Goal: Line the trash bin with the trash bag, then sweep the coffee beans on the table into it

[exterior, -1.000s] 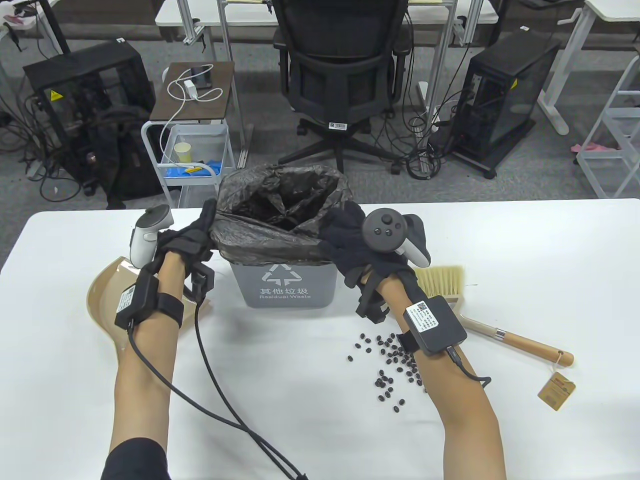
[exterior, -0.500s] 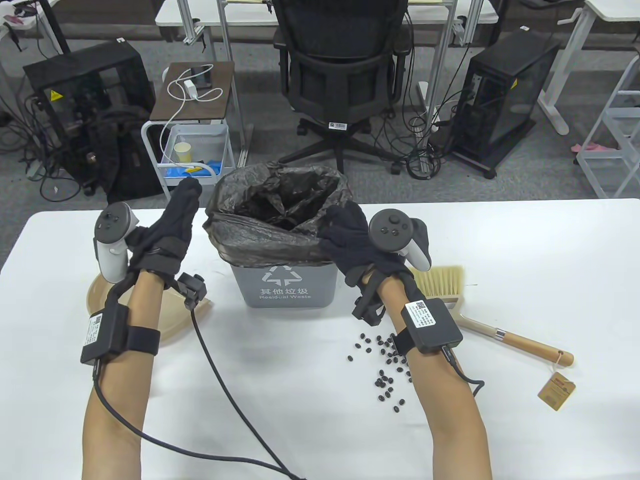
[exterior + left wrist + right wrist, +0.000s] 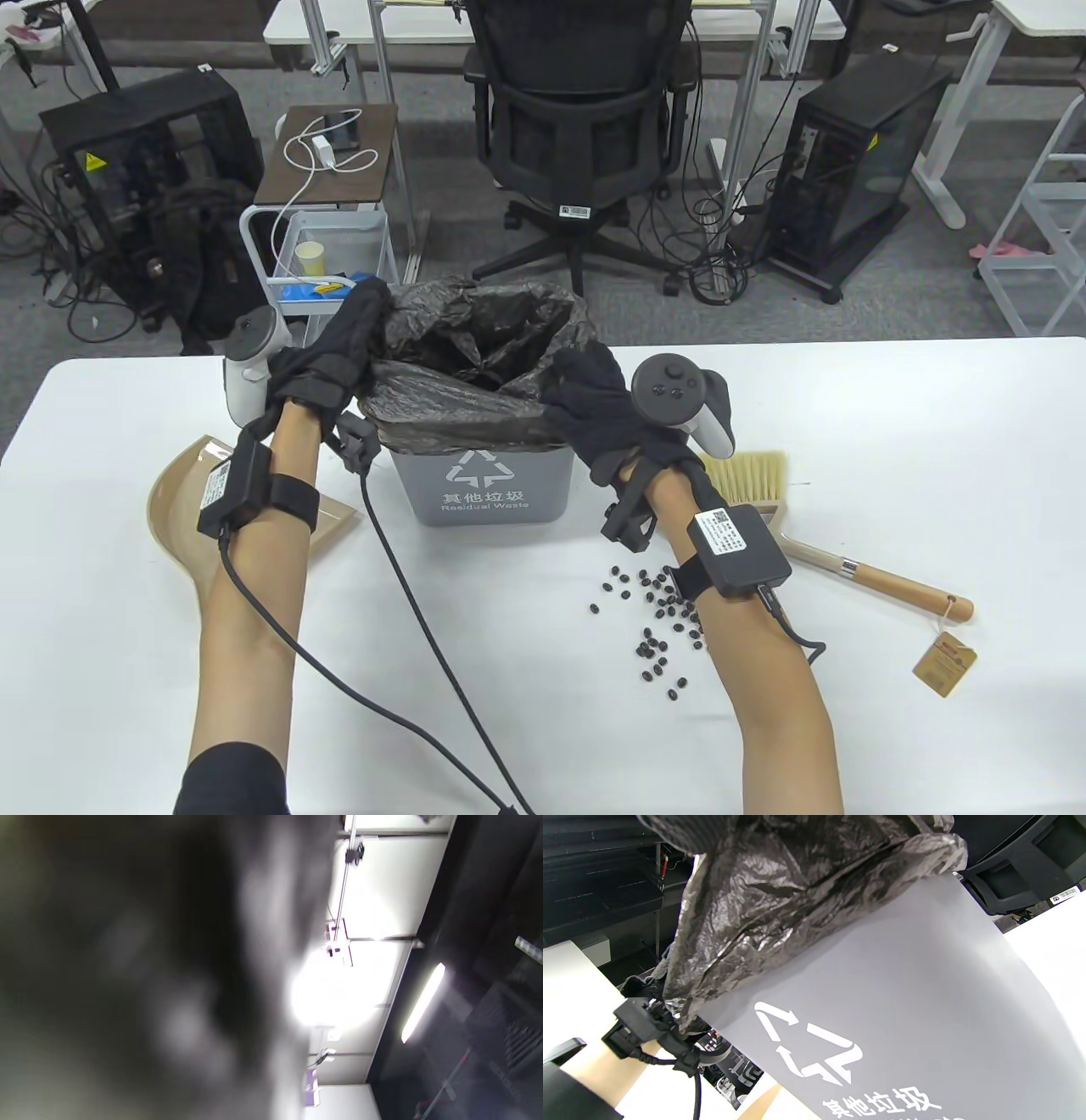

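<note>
Two gloved hands work at the grey plastic trash bin [image 3: 480, 484], which stands at the centre of the table view on the white table [image 3: 891, 424]. The left hand [image 3: 339, 356] reaches up along the bin's upper-left rim, its fingers against the crinkled black plastic trash bag [image 3: 475, 340]; whether they pinch the film cannot be told. The right hand [image 3: 594, 407] curls its fingers over the bag's edge at the right rim and grips it. Lining looks nearly done: the bag sits in the bin with its edge folded over the front rim, though the far-left part appears loose. Sweeping is not begun, since the dark coffee beans [image 3: 657, 624] lie scattered at lower centre-right, the wooden-handled brush [image 3: 814, 526] rests to the right and the beige dustpan [image 3: 174, 501] lies at the left.

The left wrist view is blurred and shows only ceiling lights.

In the right wrist view, the bag [image 3: 780, 908] drapes over the bin wall [image 3: 903, 993].

Half a second ago the left hand hovered apart, left of the bin; it has moved in to the bag. The right hand has stayed put.
</note>
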Action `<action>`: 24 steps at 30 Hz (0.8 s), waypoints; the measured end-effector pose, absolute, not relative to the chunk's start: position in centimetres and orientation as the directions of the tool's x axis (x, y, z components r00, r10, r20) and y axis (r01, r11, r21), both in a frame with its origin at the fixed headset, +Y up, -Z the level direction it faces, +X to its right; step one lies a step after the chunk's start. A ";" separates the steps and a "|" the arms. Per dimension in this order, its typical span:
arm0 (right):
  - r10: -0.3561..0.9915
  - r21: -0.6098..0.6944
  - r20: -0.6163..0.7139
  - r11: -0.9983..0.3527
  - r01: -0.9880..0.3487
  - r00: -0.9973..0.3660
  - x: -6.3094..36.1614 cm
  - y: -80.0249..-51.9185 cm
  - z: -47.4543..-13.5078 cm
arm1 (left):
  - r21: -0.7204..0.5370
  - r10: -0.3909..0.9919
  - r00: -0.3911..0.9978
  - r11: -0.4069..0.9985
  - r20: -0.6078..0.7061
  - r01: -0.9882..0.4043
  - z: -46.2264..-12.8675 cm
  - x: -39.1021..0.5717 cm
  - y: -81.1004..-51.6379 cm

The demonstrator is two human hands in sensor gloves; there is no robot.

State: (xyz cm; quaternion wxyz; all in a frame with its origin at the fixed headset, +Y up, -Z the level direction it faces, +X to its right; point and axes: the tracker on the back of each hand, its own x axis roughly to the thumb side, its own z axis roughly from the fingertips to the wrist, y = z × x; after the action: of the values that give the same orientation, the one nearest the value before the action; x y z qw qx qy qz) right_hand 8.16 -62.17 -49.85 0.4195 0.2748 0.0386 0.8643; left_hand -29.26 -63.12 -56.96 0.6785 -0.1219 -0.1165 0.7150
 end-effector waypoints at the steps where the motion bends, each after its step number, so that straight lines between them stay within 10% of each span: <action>1: 0.744 0.293 0.444 -0.647 -0.704 -0.498 8.2 -62.2 -49.8 | -0.321 0.998 -0.044 -0.058 -0.052 -0.945 -57.1 -29.5 -63.6; 14: 0.747 0.277 0.444 -0.640 -0.717 -0.495 8.1 -62.3 -49.8 | -0.412 0.999 0.048 0.052 0.019 -0.910 -53.1 -30.1 -66.7; 22: 0.780 0.320 0.460 -0.591 -0.740 -0.424 8.3 -62.4 -49.1 | -0.139 0.900 0.340 0.386 0.272 -0.912 -46.0 -29.4 -65.1; 24: 0.842 0.250 0.483 -0.396 -0.884 -0.240 8.7 -63.1 -47.9 | -0.142 0.879 0.411 0.451 0.243 -0.881 -45.2 -28.9 -65.6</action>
State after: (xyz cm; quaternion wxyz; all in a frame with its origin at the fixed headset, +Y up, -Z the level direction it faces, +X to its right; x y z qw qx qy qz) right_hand 8.68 -63.14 -47.93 0.5484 0.2811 -0.0372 0.7866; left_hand -28.94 -65.58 -45.18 0.8398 0.0039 -0.1421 0.5239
